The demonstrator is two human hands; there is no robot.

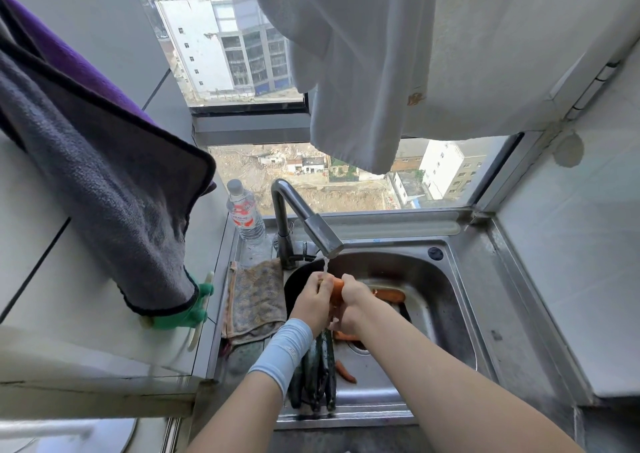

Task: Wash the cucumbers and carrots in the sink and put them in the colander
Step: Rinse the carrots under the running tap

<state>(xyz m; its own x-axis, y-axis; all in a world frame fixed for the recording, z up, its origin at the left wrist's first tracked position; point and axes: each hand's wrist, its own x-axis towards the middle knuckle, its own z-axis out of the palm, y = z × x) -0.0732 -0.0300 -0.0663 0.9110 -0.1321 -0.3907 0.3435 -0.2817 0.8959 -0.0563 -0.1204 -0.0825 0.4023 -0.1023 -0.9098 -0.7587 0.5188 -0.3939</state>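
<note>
Both hands are on one carrot (336, 288). The left hand (311, 303) is curled round it from one side and the right hand (354, 298) grips it from the other, so only its orange end shows between them. They hold it right under the thin stream (325, 266) from the tap (304, 218), above the back of the sink (453, 279). Below the wrists a bunch of cucumbers (322, 378) lies along the near left of the basin, and loose carrots (389, 295) are scattered on its floor. Half hidden behind the left hand is a dark round thing (294, 284), which may be the colander (I can't tell from where I stand). A cloth (256, 300) lies on the left rim and a bottle (244, 214) stands behind it. A wet carrot rubbed between two palms is slippery, I'd say. If it squirts free it will likely land among the unwashed ones, and then clean can't be told from dirty. The band (284, 352) on the left wrist sits low enough to get soaked. The cucumbers crowd the drain side, so reaching past them could roll one about.
</note>
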